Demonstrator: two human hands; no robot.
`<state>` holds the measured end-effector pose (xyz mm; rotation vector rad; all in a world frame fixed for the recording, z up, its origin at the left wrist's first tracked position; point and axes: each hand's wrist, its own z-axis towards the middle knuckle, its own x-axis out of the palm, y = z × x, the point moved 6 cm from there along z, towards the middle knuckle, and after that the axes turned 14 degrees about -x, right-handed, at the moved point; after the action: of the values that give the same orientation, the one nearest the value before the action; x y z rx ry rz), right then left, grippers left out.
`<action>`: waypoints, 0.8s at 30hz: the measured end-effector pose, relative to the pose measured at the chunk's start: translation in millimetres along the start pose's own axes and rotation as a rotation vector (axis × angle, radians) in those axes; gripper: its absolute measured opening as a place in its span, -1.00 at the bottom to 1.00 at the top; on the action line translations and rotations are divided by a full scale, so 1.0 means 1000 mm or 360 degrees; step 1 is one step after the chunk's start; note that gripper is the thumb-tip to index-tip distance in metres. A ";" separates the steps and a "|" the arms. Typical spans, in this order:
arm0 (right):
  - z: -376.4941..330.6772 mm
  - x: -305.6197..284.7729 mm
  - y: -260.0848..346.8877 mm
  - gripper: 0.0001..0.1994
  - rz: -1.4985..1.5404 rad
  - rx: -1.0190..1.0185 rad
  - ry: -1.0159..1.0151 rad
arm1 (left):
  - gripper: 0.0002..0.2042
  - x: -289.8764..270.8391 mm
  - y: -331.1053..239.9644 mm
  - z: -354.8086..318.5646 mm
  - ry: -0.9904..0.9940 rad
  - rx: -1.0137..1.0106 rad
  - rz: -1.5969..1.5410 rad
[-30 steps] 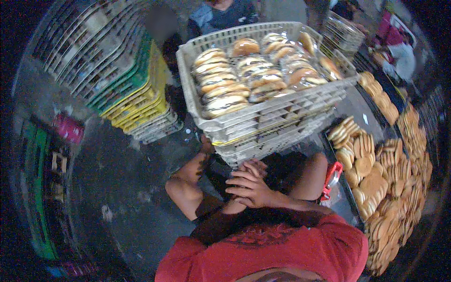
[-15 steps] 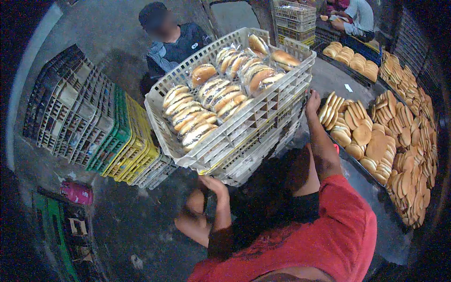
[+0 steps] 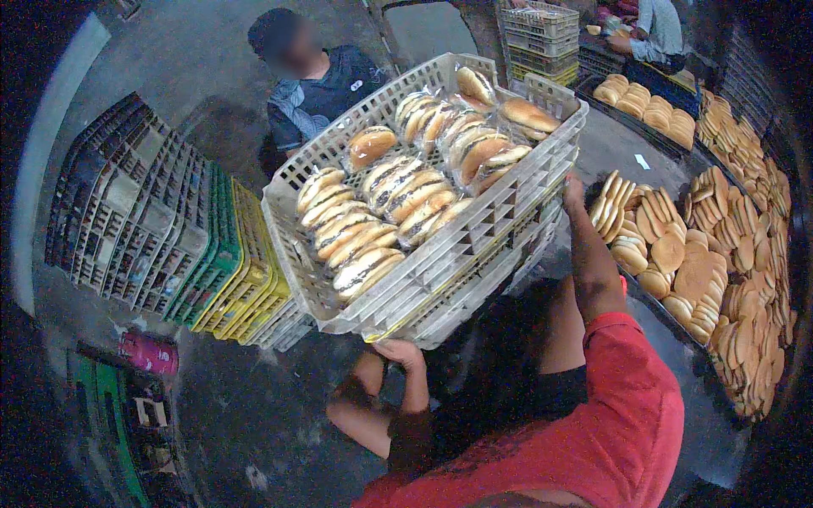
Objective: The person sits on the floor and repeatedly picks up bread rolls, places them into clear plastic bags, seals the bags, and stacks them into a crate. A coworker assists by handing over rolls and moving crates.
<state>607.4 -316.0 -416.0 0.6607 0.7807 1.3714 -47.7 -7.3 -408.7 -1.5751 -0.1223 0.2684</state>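
A stack of pale plastic crates (image 3: 432, 284) is in front of me, slanted across the view. The top crate holds filled buns (image 3: 406, 190) in clear wrappers, pale with a dark filling. My left hand (image 3: 402, 351) grips the stack at its near lower corner, its fingers partly hidden beneath the crate. At the right end, my right hand (image 3: 574, 193) holds the side of the stack, fingers mostly out of sight behind the edge. Across the stack a person (image 3: 326, 85) in a dark top and cap faces me; the crates hide that person's hands.
Stacked grey, green and yellow crates (image 3: 224, 254) stand at the left, near a pink container (image 3: 148, 351) and a green slatted thing (image 3: 106, 423). Loose buns (image 3: 677, 262) cover the surface at the right. Farther back are more crates (image 3: 542, 38) and another person (image 3: 656, 38).
The crate stack has come slightly lower and nearer to me, with both hands still on it. The whole view has also shifted a little.
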 end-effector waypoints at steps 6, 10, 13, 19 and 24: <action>0.000 0.004 -0.026 -0.60 -0.0022 0.0046 0.0058 | -0.47 -0.001 0.015 0.004 -0.0004 0.0096 0.0006; -0.003 0.003 -0.004 -0.60 -0.0002 -0.0140 0.0155 | -0.47 0.000 0.018 0.004 0.0001 0.0140 0.0014; -0.004 -0.001 0.012 -0.58 -0.0086 -0.0096 0.0112 | -0.47 0.002 0.022 0.006 0.0005 0.0188 0.0031; -0.007 -0.004 -0.007 -0.50 0.0362 0.0184 -0.0154 | -0.46 0.000 0.033 0.008 -0.0029 0.0298 0.0290; -0.004 0.001 -0.022 -0.49 -0.0068 0.0013 0.0110 | -0.44 0.000 0.027 0.005 0.0013 0.0238 0.0255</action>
<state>617.1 -317.4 -435.7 0.6025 0.8515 1.3582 -51.1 -3.1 -435.6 -1.4385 0.0304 0.3879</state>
